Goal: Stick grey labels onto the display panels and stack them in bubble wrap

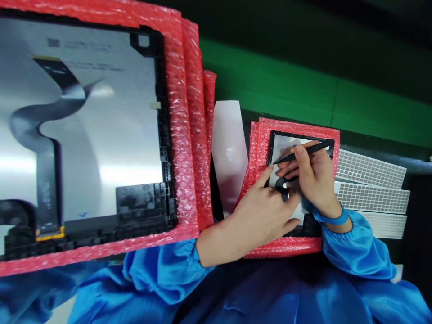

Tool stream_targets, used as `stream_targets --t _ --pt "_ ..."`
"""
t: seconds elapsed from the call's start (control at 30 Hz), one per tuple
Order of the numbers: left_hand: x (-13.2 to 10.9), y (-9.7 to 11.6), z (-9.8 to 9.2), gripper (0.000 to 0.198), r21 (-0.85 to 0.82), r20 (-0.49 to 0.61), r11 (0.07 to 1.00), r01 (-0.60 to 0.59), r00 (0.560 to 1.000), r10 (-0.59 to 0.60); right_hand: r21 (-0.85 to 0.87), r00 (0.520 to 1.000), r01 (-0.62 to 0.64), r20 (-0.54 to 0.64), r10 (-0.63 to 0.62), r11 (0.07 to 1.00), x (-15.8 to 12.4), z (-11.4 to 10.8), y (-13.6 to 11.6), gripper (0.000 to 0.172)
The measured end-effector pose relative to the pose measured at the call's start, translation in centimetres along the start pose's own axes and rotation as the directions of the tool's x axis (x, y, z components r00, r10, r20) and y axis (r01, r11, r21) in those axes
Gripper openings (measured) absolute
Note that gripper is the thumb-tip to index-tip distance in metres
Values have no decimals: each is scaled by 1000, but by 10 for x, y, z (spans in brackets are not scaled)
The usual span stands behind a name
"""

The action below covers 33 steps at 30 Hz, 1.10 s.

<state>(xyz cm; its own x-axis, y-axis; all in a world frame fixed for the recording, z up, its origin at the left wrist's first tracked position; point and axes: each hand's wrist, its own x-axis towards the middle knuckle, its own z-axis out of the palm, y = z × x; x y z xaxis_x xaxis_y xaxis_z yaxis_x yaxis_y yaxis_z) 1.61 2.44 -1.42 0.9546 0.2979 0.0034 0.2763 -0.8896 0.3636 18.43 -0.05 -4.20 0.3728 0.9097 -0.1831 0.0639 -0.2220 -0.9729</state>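
A display panel with a black frame and silvery back (281, 144) lies on red bubble wrap (283, 248). My right hand (312, 175) holds black tweezers (319, 146) between thumb and fingers, their tip at the panel's left inner edge. My left hand (263, 207) rests over the panel's lower left, its index finger stretched to the frame near the tweezer tip and the other fingers apart. No object shows in it. A black curved flex cable (281, 183) lies between the hands, partly hidden by them.
A larger-looking panel (128, 135) with a long flex cable sits on stacked red bubble wrap (184, 135) at the left. White glossy paper (229, 148) lies between the two stacks. Sheets of small grey squares (373, 198) are at the right, and a green surface (286, 85) stretches behind.
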Motion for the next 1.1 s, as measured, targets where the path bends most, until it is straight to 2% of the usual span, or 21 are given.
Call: stream_targets --t 0.2,0.27,0.33,0.4,0.43,0.53,0.63,0.7,0.73,0.8,0.87,0.93,1.03,1.1 --pt "5 -3 -6 48 -76 -57 997 22 998 -27 82 999 45 -30 -43 996 -1 -1 0 33" --pt "-2 1 -11 38 -120 -117 986 115 985 -129 126 996 73 -61 -66 989 -7 -10 -5 32" --pt "-13 6 -15 30 -162 -165 937 310 928 -335 143 990 100 -113 -84 985 -18 -26 -10 31" --pt "-25 11 -15 27 -175 -170 850 497 835 -523 135 981 119 -169 -96 984 -29 -44 -11 32" --pt "-29 12 -13 27 -175 -156 813 556 799 -580 125 977 124 -191 -98 984 -35 -52 -9 32" --pt "-34 14 -4 20 -180 -63 736 653 739 -671 102 970 117 -226 -91 988 -45 -69 4 34" --pt "-27 11 2 15 -219 10 681 699 700 -714 111 959 155 -255 -122 982 -49 -72 21 35" --pt "-20 12 4 15 -321 -33 676 663 705 -708 118 948 198 -277 -160 973 -49 -70 30 34" --pt "-17 13 4 15 -418 -72 675 609 718 -692 116 943 212 -287 -171 970 -50 -70 34 35" --pt "-10 19 6 12 -616 -155 650 444 741 -654 117 932 220 -317 -173 968 -50 -70 41 37" --pt "-3 27 9 8 -718 -235 625 306 739 -631 144 918 229 -361 -164 963 -49 -71 47 42" --pt "3 31 6 24 -739 -298 629 240 721 -626 204 901 260 -402 -162 944 -46 -73 50 47" --pt "-1 23 -18 48 -737 -403 662 134 700 -590 289 839 407 -493 -230 866 -41 -80 50 47" --pt "-18 3 -49 64 -683 -527 728 62 649 -549 288 763 526 -576 -294 800 -39 -87 48 43"
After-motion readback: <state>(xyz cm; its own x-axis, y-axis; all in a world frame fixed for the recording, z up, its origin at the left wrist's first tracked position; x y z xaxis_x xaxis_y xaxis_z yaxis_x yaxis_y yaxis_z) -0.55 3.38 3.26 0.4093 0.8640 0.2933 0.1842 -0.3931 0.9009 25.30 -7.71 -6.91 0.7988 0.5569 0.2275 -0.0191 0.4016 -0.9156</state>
